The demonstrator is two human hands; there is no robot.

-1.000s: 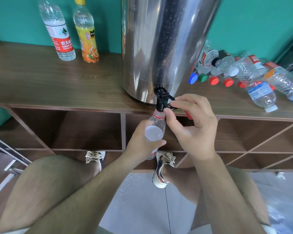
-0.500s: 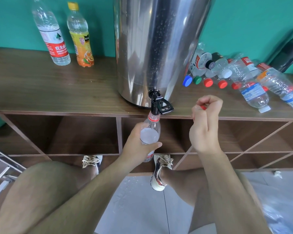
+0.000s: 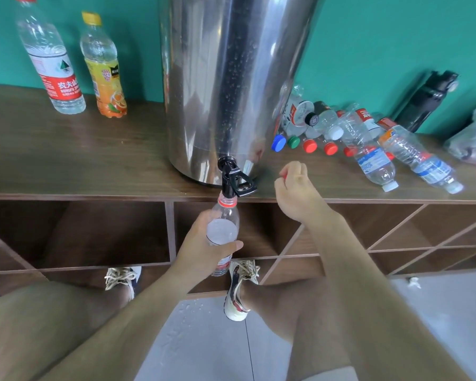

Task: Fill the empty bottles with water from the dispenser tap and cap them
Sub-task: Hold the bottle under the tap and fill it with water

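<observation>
My left hand point(image 3: 204, 248) grips a clear plastic bottle point(image 3: 222, 226) upright, with its open neck right under the black tap point(image 3: 234, 179) of the steel dispenser point(image 3: 231, 78). Water fills the bottle to about its shoulder. My right hand point(image 3: 296, 188) hovers to the right of the tap, fingers curled round a small red cap point(image 3: 285, 175) that barely shows. Several empty bottles point(image 3: 374, 160) lie on their sides on the wooden counter point(image 3: 94, 160) to the right, with loose coloured caps point(image 3: 309, 145) beside them.
Two capped bottles stand at the back left: a clear one with a red label point(image 3: 52, 64) and a yellow-labelled one point(image 3: 105, 67). A black flask point(image 3: 426, 100) and a plastic bag point(image 3: 473, 136) sit far right. Open cubbies lie under the counter; the floor is wet.
My right hand let go of the tap lever and drew away to the right, still holding the red cap. The bottle stays under the tap in my left hand.
</observation>
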